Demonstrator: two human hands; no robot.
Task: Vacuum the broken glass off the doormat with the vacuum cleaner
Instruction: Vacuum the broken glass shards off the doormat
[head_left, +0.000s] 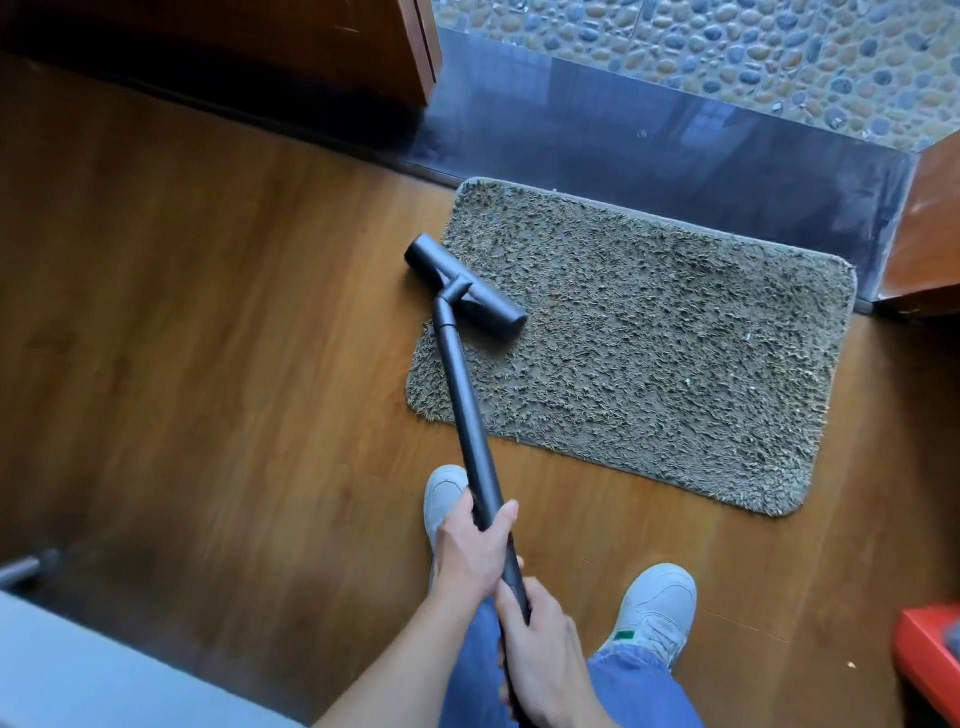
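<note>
A brown wooden floor (208, 338) is stretching across most of the view. A dark, glossy threshold strip (649, 156) is running along its far edge, and pebble paving (727, 47) is lying beyond it. Dark wooden panelling (311, 52) is standing at the upper left, and a reddish wooden post (930, 234) at the right. A red object (930, 660) is showing at the lower right edge. A pale surface (78, 670) is filling the lower left corner, with a blurred metal bar (21, 569) just above it.

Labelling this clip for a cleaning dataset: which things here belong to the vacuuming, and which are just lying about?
Job: vacuum cleaner; doormat; left hand and right hand, both gripping the vacuum cleaner.
Lying about: red object at the right edge; blurred metal bar at the lower left.
</note>
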